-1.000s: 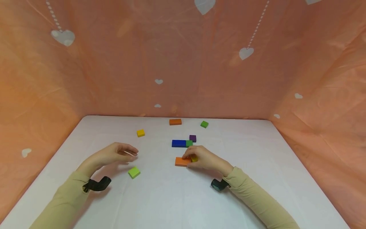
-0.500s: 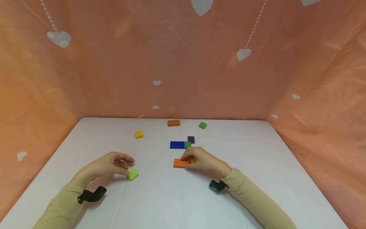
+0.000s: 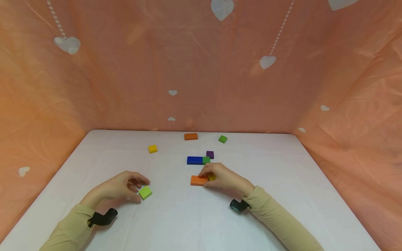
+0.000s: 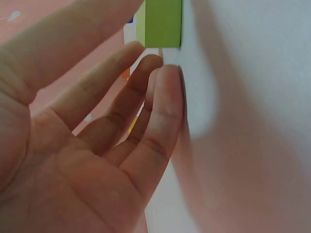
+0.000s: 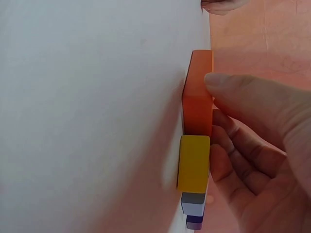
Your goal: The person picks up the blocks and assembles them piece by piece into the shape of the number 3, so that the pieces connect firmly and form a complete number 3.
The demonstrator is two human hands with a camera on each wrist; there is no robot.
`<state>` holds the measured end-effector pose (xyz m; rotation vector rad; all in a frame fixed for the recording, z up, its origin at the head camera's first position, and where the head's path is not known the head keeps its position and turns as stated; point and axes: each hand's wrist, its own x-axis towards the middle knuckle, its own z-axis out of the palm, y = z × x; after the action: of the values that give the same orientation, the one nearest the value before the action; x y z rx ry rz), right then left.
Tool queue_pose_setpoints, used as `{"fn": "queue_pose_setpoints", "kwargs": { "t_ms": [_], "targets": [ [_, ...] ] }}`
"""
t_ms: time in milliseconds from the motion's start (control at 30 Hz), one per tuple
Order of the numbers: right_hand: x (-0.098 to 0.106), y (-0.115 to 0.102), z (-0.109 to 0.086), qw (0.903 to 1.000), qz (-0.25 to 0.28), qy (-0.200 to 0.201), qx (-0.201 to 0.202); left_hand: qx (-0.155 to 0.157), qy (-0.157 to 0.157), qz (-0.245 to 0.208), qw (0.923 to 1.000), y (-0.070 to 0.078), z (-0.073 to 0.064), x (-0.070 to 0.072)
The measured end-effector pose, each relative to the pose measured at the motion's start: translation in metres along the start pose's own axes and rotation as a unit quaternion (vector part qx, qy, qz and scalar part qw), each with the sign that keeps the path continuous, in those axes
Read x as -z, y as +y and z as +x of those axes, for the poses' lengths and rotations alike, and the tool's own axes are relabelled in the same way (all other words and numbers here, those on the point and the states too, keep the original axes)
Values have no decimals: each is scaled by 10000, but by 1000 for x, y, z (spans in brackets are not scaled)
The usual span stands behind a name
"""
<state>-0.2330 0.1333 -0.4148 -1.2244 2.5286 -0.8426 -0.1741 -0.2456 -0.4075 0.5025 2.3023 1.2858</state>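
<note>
A lime-green block [image 3: 145,192] lies on the white tabletop, seen also at the top of the left wrist view. Around its left side is my left hand [image 3: 124,186], thumb near its edge and fingers loosely bent, without gripping it. My right hand [image 3: 221,177] holds an orange oblong block [image 3: 198,180] between thumb and fingers. The thumb lies on the orange block in the right wrist view. Against the orange block's right end stands a yellow block [image 5: 194,164], partly hidden by the right hand in the head view.
Beyond the right hand, a blue oblong block [image 3: 194,160] touches a green block [image 3: 206,160], with a purple block [image 3: 210,154] just behind. Farther back lie a yellow block [image 3: 153,149], an orange block [image 3: 191,136] and a light green block [image 3: 223,139]. Orange cloth [image 3: 194,69] surrounds the table.
My left hand has come down and nearer to the lime-green block, its thumb now beside it. The right hand stays at the orange and yellow blocks.
</note>
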Motion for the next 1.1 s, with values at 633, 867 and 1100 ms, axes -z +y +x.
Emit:
{"fn": "queue_pose_setpoints", "kwargs": {
  "t_ms": [633,867,1100],
  "targets": [
    [1,-1,0,9999,-27,-53,81,-409,70,354,9985,1,3,-3],
    [1,0,1,10000,-37,-39,66,-411,163,468,9979,-1,5,-3],
    [1,-2,0,10000,-18,-43,56,-394,303,496,9975,-1,8,-4]
  ]
}}
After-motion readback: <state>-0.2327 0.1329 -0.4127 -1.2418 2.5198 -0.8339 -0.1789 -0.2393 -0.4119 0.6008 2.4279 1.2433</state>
